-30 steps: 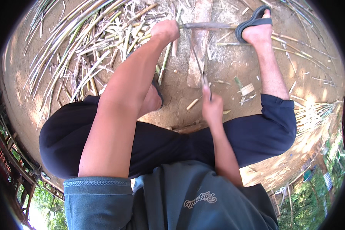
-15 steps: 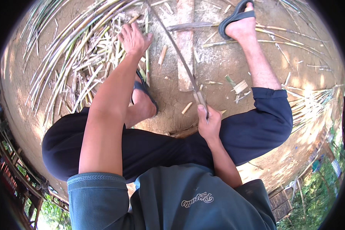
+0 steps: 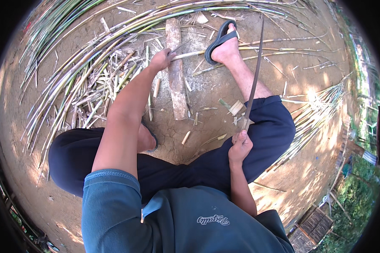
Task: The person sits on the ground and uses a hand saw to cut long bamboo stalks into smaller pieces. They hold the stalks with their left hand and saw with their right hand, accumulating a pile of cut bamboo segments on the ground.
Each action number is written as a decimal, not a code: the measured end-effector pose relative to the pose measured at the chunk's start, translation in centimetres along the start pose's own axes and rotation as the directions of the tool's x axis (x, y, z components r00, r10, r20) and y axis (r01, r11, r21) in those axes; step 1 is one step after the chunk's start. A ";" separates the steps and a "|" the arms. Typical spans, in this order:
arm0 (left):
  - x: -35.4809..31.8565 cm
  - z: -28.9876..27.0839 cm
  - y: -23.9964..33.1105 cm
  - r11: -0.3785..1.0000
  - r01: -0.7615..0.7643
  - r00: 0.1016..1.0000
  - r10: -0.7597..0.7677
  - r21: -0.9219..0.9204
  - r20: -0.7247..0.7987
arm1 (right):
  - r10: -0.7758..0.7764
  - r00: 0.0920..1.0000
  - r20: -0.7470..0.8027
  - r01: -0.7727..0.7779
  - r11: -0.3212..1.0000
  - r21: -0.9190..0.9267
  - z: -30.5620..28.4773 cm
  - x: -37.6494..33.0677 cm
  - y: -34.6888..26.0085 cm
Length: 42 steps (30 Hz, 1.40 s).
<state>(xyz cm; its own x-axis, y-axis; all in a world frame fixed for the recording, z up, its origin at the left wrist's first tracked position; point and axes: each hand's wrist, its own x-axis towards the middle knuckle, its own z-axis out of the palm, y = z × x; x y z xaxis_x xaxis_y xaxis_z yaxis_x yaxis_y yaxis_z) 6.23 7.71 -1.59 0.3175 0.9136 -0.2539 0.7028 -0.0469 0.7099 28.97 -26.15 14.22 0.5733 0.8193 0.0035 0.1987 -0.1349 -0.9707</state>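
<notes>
Left grip (image 3: 160, 60): fingers closed around the left end of a pale cane stalk (image 3: 192, 54), which lies across the far half of a wooden plank (image 3: 176, 92) and runs right toward a dark sandal (image 3: 211, 52) on the right foot; contact with the sandal unclear. Right grip (image 3: 240, 145): fingers wrapped around the handle of a long narrow blade (image 3: 256, 78), tip pointing far, well apart from the stalk. Split pieces (image 3: 107, 82) litter the dirt ground (image 3: 169, 139), left of the plank.
</notes>
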 end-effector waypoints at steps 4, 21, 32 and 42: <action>1.2 3.3 -1.5 0.912 0.302 0.947 -0.321 -0.278 -0.024 | 0.003 1.000 -0.001 -0.003 0.991 -0.132 -0.5 -0.1 0.6; -7.9 -3.4 -6.7 0.547 0.724 0.021 -0.627 -0.420 -0.779 | -0.141 0.989 -0.036 0.132 0.974 -0.186 -1.1 -2.3 -1.6; -2.5 -0.8 1.6 0.972 0.009 0.979 0.040 0.234 -0.202 | -0.246 0.969 0.029 0.246 0.941 -0.232 -0.7 -4.7 -3.9; -2.2 2.4 6.4 0.751 -0.055 0.995 0.098 0.658 -0.029 | 0.135 0.982 -0.135 -0.131 0.991 0.041 -1.0 -2.8 -2.4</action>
<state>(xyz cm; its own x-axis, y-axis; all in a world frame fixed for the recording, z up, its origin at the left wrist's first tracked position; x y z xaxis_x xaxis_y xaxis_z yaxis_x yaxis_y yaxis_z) 11.58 4.46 1.94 0.3660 0.9160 -0.1640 0.9294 -0.3509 0.1145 27.65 -28.64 16.76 0.6972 0.7105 -0.0951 0.0891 -0.2175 -0.9720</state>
